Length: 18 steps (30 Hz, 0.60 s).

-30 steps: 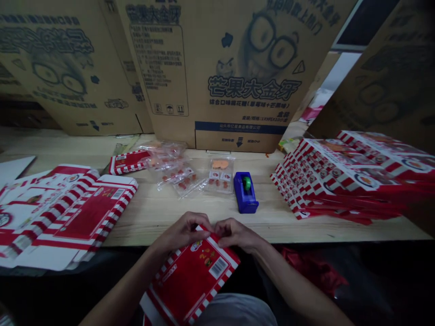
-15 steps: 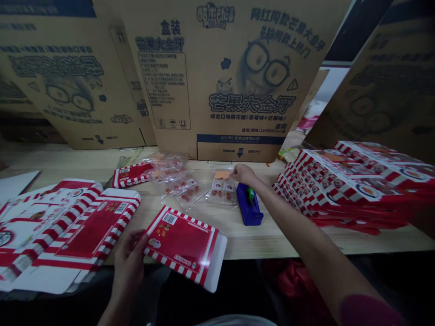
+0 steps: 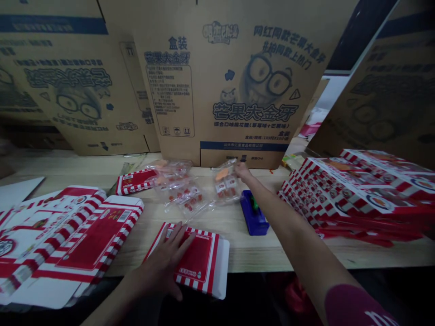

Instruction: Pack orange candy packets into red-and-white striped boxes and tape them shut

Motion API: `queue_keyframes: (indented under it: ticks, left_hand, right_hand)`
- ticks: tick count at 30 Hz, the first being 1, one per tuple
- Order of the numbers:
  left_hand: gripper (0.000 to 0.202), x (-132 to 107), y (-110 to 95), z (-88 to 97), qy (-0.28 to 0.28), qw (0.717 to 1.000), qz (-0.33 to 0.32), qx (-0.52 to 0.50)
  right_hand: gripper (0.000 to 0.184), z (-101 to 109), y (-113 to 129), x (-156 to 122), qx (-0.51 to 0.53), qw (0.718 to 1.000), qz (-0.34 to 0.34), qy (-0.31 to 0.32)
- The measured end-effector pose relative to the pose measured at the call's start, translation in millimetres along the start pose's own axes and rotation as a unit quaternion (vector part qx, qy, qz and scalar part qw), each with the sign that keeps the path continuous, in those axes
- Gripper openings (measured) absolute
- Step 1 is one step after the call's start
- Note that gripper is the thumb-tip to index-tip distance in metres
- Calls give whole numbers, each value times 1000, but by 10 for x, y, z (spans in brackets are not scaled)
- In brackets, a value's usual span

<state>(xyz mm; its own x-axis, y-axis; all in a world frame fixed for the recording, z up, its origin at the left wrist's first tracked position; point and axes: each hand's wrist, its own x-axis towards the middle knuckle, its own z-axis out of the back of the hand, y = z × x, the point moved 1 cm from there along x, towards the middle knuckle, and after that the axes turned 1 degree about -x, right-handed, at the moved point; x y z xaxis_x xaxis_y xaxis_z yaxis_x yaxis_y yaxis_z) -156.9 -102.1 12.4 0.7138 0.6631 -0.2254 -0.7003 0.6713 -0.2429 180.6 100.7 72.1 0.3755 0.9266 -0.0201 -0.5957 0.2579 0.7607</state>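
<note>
My left hand [image 3: 168, 262] lies flat, fingers spread, on a red and white striped carton [image 3: 200, 258] at the table's near edge. My right hand [image 3: 242, 172] reaches far forward and pinches the corner of a clear plastic packet [image 3: 226, 183] with small red pieces, lifted a little off the table. More clear packets [image 3: 180, 192] lie to its left. A blue tape dispenser [image 3: 253, 216] sits just under my right forearm.
Flattened red striped cartons [image 3: 68, 235] are piled at the left, and another tall stack [image 3: 360, 194] at the right. One small striped carton [image 3: 134, 181] lies behind the packets. Large printed cardboard boxes [image 3: 234, 86] stand along the back of the wooden table [image 3: 238, 242].
My left hand laid the striped carton down and now presses flat on it. My right hand took hold of the clear packet and raised its corner. The camera view tilted up slightly.
</note>
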Motion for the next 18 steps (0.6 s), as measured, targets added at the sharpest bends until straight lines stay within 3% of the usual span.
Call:
queue_keyframes:
  ticks: [4, 9, 12, 15, 18]
  left_hand:
    - [130, 193, -50, 167, 64, 997, -46, -4]
    - [123, 241, -90, 128, 1, 998, -55, -9]
    - [120, 179, -123, 70, -40, 999, -33, -6]
    - [113, 96, -152, 75, -83, 996, -5, -5]
    - [104, 28, -179, 120, -144, 989, 15, -1]
  right_hand:
    - [13, 283, 210, -74, 55, 987, 85, -128]
    - [13, 737, 197, -606, 232, 926, 217, -204]
    - [21, 904, 0, -1121, 328, 906, 230, -137]
    - [26, 910, -311, -1617, 319, 929, 182, -40]
    - [27, 789, -645, -1965, 225, 963, 149, 4]
